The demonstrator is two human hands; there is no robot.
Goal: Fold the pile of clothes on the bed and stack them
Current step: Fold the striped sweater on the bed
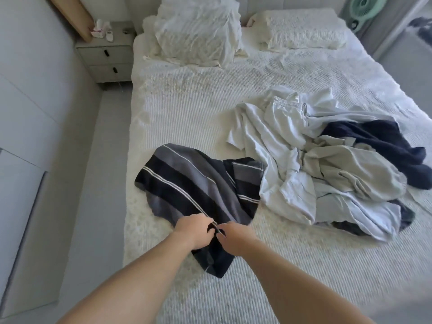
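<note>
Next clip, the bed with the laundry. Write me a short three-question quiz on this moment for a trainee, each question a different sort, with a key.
1. True or false: both hands grip the striped garment.
2. Multiple choice: the unfolded pile lies on which side of the striped garment in the head view? A) left B) right C) underneath it
3. Fill in: two ____ lie at the head of the bed.

Key
1. True: the left hand and the right hand pinch it close together at its near part.
2. B
3. pillows: one crumpled, the other flatter.
</note>
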